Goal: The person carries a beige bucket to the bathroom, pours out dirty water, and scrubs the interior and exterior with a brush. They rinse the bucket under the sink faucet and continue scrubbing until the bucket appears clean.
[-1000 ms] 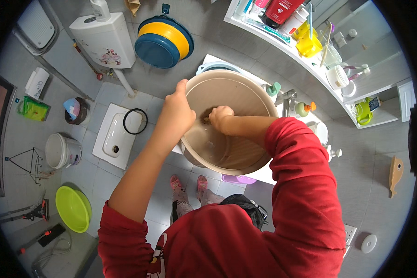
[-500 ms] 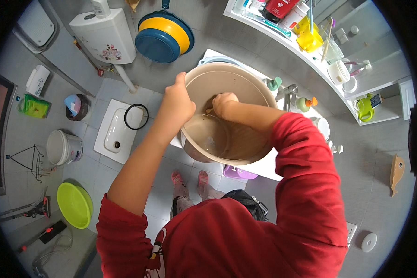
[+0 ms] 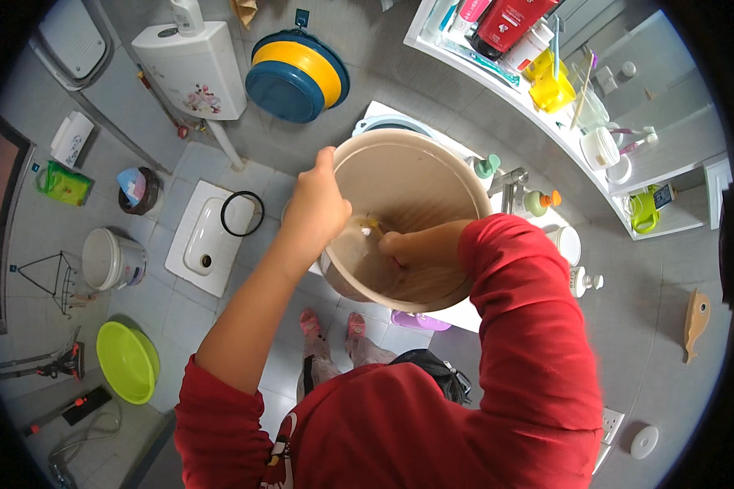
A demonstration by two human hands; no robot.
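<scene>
A big beige bucket (image 3: 416, 175) is tilted over the white washbasin counter, its wide mouth facing me. My left hand (image 3: 321, 200) is closed around the bucket's left rim. Deep inside, my right hand (image 3: 396, 247) is closed and close to the lower inner wall. A small yellowish thing with a pale end (image 3: 373, 222) sticks out past its fingers; what it is I cannot make out. The bucket's bottom looks wet or stained, and my right forearm hides part of its inner wall.
Beside the bucket are a green-topped pump bottle (image 3: 487, 166), a tap (image 3: 510, 178) and an orange-topped bottle (image 3: 540, 202). A crowded mirror shelf (image 3: 497, 69) hangs at upper right. On the left are a squat toilet (image 3: 204, 236), a white pail (image 3: 110, 259) and a green basin (image 3: 130, 363).
My right hand has moved nearer to me along the bucket's inside, uncovering more of the yellowish thing. The bucket sits slightly lower in view, with my left hand still on its rim.
</scene>
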